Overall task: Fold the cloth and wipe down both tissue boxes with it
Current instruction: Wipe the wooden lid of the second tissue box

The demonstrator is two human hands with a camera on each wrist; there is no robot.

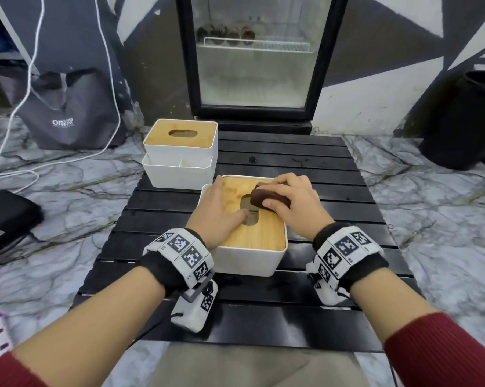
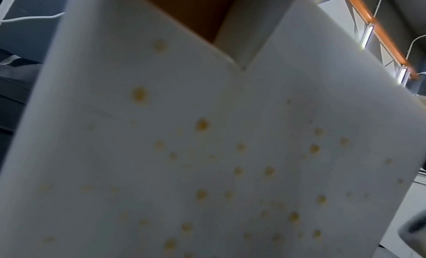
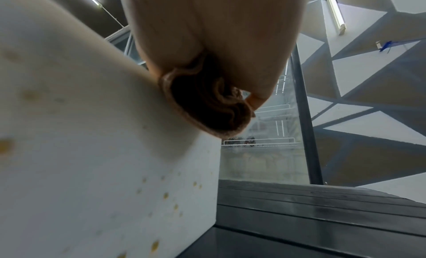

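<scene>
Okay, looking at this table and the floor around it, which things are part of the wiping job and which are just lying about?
Part of the job:
- brown cloth, folded, held by the right hand
- near tissue box, steadied by the left hand
- far tissue box

Just lying about:
- glass-door fridge
- grey bag
- white cables
- black bin
- black case on the floor

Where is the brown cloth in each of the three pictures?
Head view: the folded brown cloth is right of the middle, under the right hand, on the wooden lid of the near tissue box.
Left wrist view: not in it; only the spotted white box wall shows.
Right wrist view: the cloth is in the middle, under the hand.
Shared landmark: the box's spotted white wall.
</scene>
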